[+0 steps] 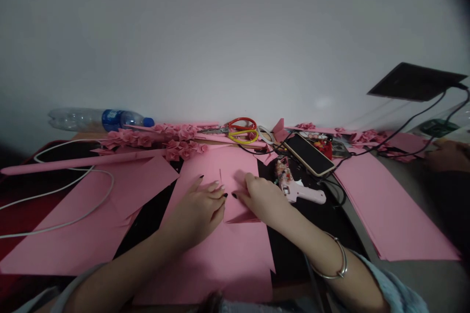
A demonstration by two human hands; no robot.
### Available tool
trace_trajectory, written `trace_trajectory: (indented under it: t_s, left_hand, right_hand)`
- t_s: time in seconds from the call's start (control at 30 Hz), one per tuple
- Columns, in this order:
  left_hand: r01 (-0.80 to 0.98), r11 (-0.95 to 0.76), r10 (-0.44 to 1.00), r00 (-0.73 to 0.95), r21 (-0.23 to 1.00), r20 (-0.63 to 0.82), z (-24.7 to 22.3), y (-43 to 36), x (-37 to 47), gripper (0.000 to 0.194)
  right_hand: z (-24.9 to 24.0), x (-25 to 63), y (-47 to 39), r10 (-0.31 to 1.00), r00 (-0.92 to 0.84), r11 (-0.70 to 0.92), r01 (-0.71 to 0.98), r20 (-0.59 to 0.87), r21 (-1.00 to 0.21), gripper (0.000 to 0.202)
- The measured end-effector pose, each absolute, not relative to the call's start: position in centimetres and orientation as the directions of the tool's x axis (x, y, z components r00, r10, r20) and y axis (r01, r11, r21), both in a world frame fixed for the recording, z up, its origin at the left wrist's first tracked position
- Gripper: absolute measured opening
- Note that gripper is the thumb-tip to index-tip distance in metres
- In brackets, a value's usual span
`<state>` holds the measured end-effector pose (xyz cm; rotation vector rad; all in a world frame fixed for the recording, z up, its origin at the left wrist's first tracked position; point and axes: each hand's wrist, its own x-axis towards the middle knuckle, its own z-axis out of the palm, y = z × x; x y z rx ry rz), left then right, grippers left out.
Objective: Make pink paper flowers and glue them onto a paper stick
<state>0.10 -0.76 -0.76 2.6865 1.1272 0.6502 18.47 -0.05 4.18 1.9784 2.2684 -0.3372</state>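
Note:
Pink paper sheets (220, 264) lie in front of me, with a smaller folded pink piece (238, 208) on top. My left hand (198, 208) rests on the paper with its fingers spread, just left of the folded piece. My right hand (262, 198) is curled at the right side of the folded piece, thumb and fingers pinched on its edge; its fingertips are partly hidden. Between the two hands a short dark slit or line shows on the paper. A bracelet is on my right wrist.
Behind the paper lie pink paper flowers (176, 139), scissors (242, 132) and a plastic bottle (110, 120). To the right are a phone (310, 154), a pale glue gun (303, 192), cables and a pink paper stack (392, 210). Another person's hand (448, 156) is at far right.

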Motion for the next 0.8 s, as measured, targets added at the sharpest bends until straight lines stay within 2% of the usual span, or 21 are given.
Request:
trace_trajectory:
  t_s: [0.17,0.3,0.37,0.43,0.5,0.6,0.7,0.8]
  left_hand:
    - [0.631,-0.691,0.722,0.573,0.353,0.389,-0.9,0.0,-0.3,0.027]
    - [0.615,-0.608,0.785,0.368,0.502,0.499,-0.7,1.4,-1.0,0.033]
    - [0.6,-0.562,0.81,0.264,0.569,0.523,-0.5,2.0,-1.3,0.039]
    - [0.56,-0.519,0.849,0.248,0.646,0.468,-0.2,2.3,-1.5,0.035]
    - [0.492,-0.444,0.893,0.318,0.749,0.32,0.1,2.5,-1.6,0.024]
    - [0.373,-0.258,0.927,0.356,0.891,0.12,0.3,2.4,-1.4,0.022]
    - [0.214,-0.115,0.962,0.269,0.97,0.054,0.3,2.3,-1.1,0.041]
    - [0.038,0.017,0.928,0.371,0.999,-0.03,0.1,1.8,-0.5,0.07]
  right_hand:
    - [2.6,19.7,0.7,0.957,-0.279,0.231,0.897,-0.076,-0.377,0.01]
    - [2.1,20.1,1.0,0.958,-0.283,0.247,0.714,0.053,-0.656,0.016]
    - [1.9,20.1,1.1,0.947,-0.312,0.26,0.614,0.073,-0.746,0.016]
    - [1.8,20.1,1.2,0.934,-0.35,0.263,0.538,0.072,-0.801,0.016]
    - [1.7,20.0,1.2,0.926,-0.373,0.252,0.483,0.063,-0.839,0.017]
    - [1.7,19.9,1.2,0.935,-0.354,0.186,0.409,0.033,-0.893,0.016]
    - [1.8,19.9,1.3,0.959,-0.283,0.092,0.312,0.0,-0.946,0.015]
    - [1.8,19.8,1.3,0.973,-0.232,0.052,0.203,0.003,-0.978,0.015]
